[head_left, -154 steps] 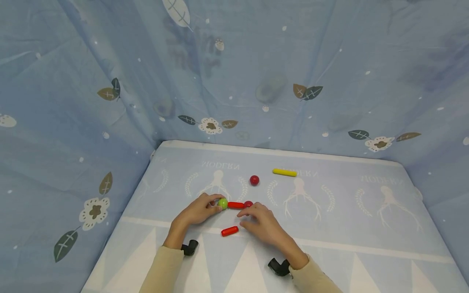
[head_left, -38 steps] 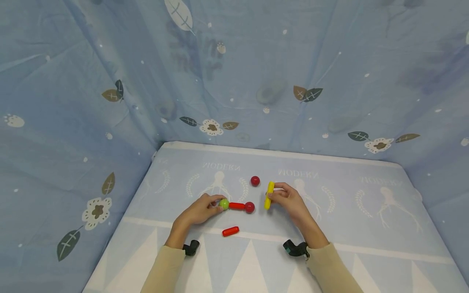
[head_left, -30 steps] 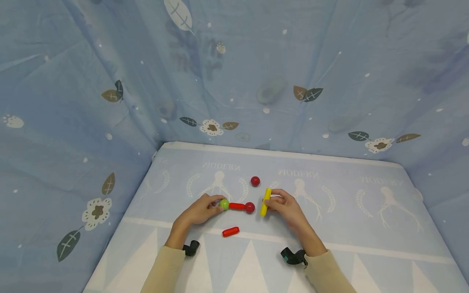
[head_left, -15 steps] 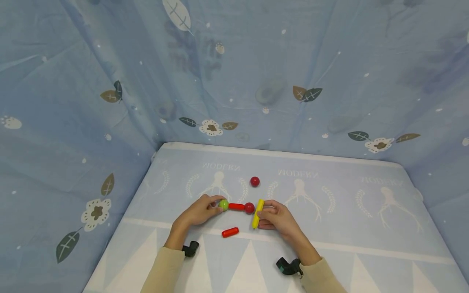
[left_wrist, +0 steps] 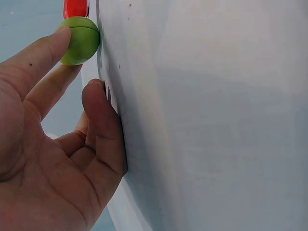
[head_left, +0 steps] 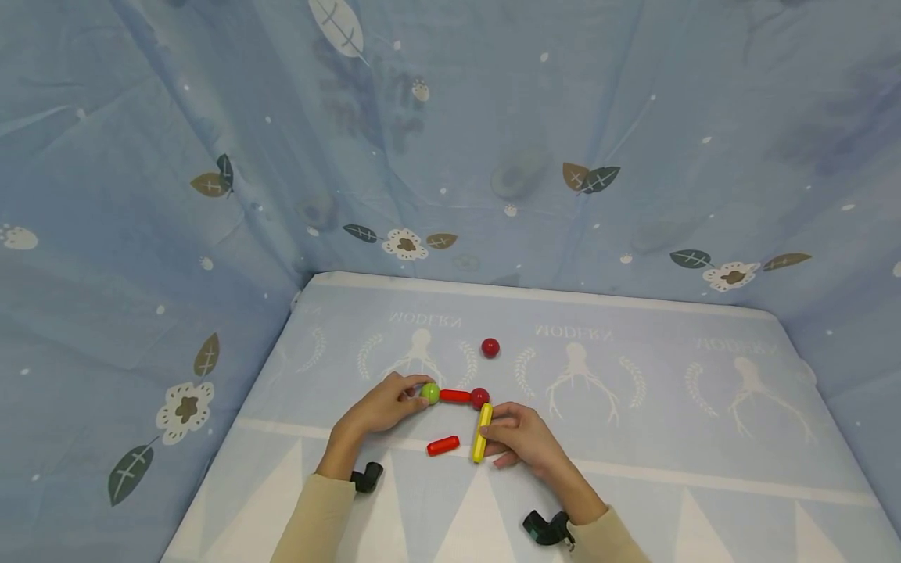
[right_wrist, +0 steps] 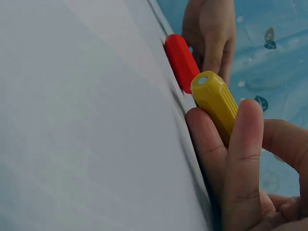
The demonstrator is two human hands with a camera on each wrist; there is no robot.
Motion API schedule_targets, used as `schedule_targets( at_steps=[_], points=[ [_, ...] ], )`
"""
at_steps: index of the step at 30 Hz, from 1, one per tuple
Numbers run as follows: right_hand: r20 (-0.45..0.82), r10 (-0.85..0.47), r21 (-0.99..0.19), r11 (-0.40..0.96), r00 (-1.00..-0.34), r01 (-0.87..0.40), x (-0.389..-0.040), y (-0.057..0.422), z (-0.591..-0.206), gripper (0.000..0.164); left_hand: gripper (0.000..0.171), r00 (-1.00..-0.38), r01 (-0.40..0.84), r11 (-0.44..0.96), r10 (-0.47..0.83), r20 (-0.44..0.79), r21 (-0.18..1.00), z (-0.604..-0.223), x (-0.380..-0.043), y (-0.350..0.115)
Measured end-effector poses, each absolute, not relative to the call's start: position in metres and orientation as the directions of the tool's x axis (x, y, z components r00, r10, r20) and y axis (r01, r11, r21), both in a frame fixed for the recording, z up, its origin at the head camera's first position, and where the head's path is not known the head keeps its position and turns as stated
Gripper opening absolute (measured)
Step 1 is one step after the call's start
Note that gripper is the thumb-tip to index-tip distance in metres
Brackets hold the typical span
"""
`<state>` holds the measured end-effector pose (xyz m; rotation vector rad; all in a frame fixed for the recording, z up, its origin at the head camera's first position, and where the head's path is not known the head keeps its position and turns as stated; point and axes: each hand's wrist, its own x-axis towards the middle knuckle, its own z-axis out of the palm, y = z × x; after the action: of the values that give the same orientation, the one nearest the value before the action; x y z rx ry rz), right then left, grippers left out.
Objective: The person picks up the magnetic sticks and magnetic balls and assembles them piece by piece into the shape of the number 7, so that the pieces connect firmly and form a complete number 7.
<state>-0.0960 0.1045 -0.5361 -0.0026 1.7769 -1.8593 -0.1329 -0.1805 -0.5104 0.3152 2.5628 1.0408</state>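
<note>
My left hand [head_left: 383, 403] pinches a green ball [head_left: 430, 393] between thumb and forefinger. From that ball a short red rod [head_left: 455, 396] runs right to a dark red ball [head_left: 479, 398], the three in one line on the table. A long yellow rod [head_left: 482, 434] is held by my right hand [head_left: 524, 438], its far end at the dark red ball; whether they touch I cannot tell. In the right wrist view a small round silvery disc shows in the near end of the yellow rod [right_wrist: 216, 103]. The left wrist view shows the green ball [left_wrist: 82, 41] at my fingertips.
A loose red rod [head_left: 443, 446] lies nearer the person, left of the yellow one. Another dark red ball [head_left: 490, 348] sits farther back on the cloth-covered table [head_left: 669, 407]. Patterned blue curtains [head_left: 450, 141] close off the back and sides.
My right hand picked up the yellow rod from the back of the table and brought it left and nearer, to the dark red ball. The left hand stays on the green ball.
</note>
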Motion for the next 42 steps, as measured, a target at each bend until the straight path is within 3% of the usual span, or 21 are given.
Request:
schedule_targets(
  at_steps=[18, 36, 42],
  points=[
    [-0.402, -0.411, -0.908, 0.061, -0.818, 0.416, -0.092, 0.085, -0.538, 0.041, 0.033, -0.914, 0.061, 0.697, 0.327, -0.240, 0.715, -0.510, -0.133, -0.180],
    [-0.378, -0.378, -0.919, 0.039, -0.845, 0.393, -0.099, 0.081, -0.540, 0.037, 0.035, -0.915, 0.046, 0.706, 0.313, -0.253, 0.707, -0.509, -0.134, -0.178],
    [-0.382, -0.374, -0.916, 0.030, -0.845, 0.401, -0.098, 0.080, -0.540, 0.039, 0.050, -0.922, 0.005, 0.706, 0.277, -0.269, 0.708, -0.508, -0.128, -0.178]
  ],
)
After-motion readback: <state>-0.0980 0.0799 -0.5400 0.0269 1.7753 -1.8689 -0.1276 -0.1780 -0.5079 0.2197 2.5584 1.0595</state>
